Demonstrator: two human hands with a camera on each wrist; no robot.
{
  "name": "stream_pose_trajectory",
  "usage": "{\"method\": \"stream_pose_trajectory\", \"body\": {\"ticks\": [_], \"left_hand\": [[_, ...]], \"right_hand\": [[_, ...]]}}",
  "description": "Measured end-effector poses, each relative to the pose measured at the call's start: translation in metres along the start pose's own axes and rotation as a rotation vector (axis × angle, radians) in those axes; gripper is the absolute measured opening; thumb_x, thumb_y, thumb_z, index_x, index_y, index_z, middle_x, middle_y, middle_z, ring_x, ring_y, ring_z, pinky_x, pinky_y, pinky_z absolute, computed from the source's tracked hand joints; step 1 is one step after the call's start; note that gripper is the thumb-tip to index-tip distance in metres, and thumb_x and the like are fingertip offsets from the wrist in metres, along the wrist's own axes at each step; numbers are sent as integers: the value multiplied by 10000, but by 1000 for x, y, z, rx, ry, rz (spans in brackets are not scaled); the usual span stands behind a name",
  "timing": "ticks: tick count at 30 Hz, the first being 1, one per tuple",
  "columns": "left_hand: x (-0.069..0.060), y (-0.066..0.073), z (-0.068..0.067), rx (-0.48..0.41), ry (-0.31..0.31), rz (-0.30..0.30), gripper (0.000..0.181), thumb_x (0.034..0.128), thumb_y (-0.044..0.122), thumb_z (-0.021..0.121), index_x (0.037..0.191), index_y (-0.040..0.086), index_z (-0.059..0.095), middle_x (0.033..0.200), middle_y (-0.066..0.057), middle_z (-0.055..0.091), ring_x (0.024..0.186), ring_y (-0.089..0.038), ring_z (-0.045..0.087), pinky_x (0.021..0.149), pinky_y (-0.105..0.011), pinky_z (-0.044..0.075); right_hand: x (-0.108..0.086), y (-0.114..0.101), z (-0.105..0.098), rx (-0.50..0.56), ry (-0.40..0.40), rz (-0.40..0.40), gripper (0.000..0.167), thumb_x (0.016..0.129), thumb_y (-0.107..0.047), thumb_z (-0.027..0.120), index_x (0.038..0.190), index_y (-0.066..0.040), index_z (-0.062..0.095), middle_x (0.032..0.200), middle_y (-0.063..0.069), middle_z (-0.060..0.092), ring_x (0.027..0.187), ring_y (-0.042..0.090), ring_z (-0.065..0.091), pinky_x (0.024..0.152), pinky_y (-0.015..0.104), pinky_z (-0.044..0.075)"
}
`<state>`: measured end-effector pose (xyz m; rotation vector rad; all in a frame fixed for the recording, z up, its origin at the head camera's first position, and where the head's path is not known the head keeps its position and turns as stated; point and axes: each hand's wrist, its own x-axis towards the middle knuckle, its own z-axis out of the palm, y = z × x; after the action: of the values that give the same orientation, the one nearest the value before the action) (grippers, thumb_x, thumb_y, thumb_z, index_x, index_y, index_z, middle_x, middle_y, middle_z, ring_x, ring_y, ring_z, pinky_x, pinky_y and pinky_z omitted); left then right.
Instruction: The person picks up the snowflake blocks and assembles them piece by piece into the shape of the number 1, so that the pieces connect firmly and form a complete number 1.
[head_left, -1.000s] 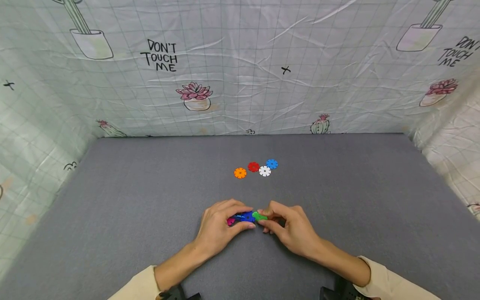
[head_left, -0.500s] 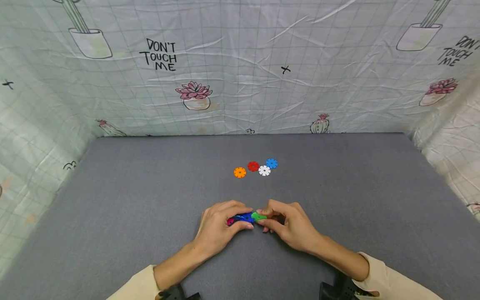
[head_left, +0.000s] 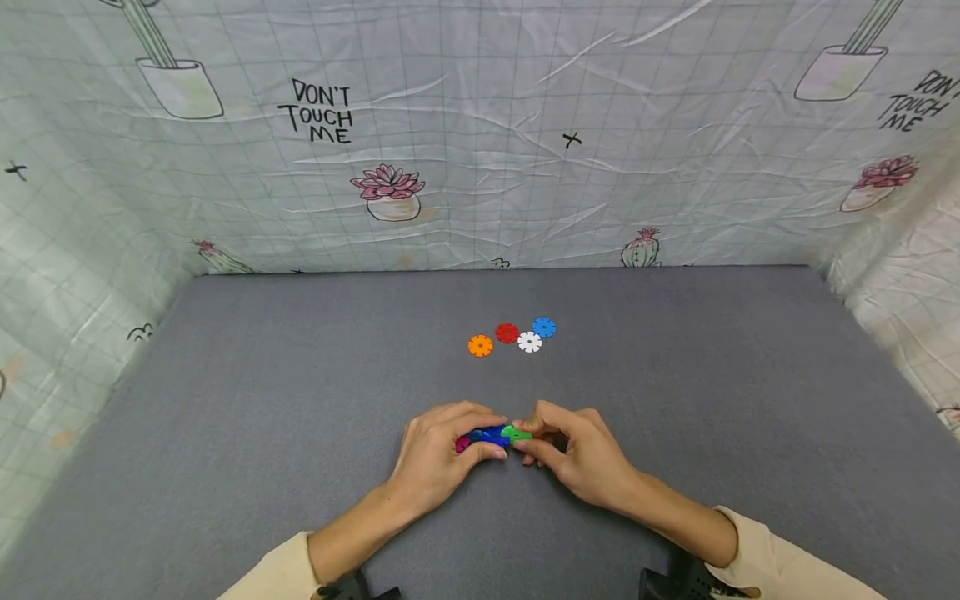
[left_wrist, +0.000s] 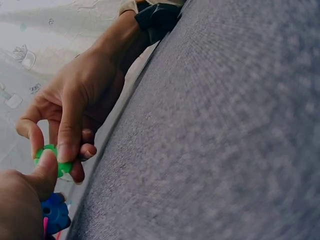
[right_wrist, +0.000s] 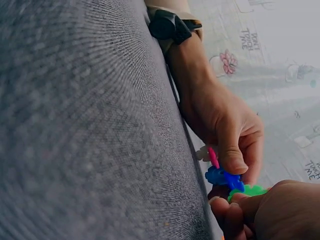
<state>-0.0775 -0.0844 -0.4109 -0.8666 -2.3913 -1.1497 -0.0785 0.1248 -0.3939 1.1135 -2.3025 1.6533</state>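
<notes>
My left hand (head_left: pixel 437 451) grips a small chain of notched plastic discs between thumb and fingers. In that chain are a blue disc (head_left: pixel 491 436) and a pink disc (head_left: pixel 462 444); the right wrist view shows a whitish piece (right_wrist: pixel 202 153) beside the pink one. With thumb and forefinger my right hand (head_left: pixel 588 450) pinches a green notched disc (head_left: pixel 516 433), which meets the blue disc's right end. Fingers cover part of the joint, so how deep the green disc sits in the blue one I cannot tell.
Beyond the hands, loose notched discs lie flat on the grey tabletop (head_left: pixel 300 375): orange (head_left: pixel 481 346), red (head_left: pixel 507 333), white (head_left: pixel 529 342) and light blue (head_left: pixel 543 327). A printed cloth (head_left: pixel 480 133) hangs behind the table and along its sides.
Both hands keep their places and their hold. The green disc has shifted very slightly left against the blue disc and tilted a little. The loose discs have not moved.
</notes>
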Motion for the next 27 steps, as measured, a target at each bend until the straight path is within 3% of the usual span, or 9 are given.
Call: {"method": "stream_pose_trajectory", "body": {"ticks": [8, 16, 22, 27], "left_hand": [[2, -3, 0, 52, 12, 8, 320, 719, 324, 835, 970, 143, 753, 933, 91, 696, 878, -81, 615, 867, -340, 374], [3, -2, 1, 123, 49, 3, 334, 696, 342, 859, 956, 158, 756, 925, 93, 693, 891, -79, 569, 813, -396, 288], [2, -2, 0, 141, 80, 27, 364, 689, 363, 858, 967, 158, 743, 947, 82, 692, 901, -86, 569, 813, -408, 272], [1, -2, 0, 93, 99, 43, 363, 706, 342, 844, 988, 147, 723, 969, 77, 686, 900, -85, 580, 824, -381, 294]], "right_hand": [[1, -2, -3, -18, 1, 19, 200, 796, 145, 679, 875, -31, 626, 799, 85, 673, 603, 174, 642, 497, 249, 511], [1, 9, -11, -180, 1, -54, 232, 803, 45, 728, 989, -94, 716, 899, 8, 718, 778, 91, 672, 671, 214, 529], [5, 7, -12, -225, 17, -27, 245, 759, 10, 781, 968, -112, 747, 870, -27, 719, 726, 36, 647, 636, 176, 511], [9, 5, -10, -253, 26, -6, 214, 770, -11, 780, 938, -119, 704, 816, -54, 704, 698, 24, 638, 609, 171, 502]]}}
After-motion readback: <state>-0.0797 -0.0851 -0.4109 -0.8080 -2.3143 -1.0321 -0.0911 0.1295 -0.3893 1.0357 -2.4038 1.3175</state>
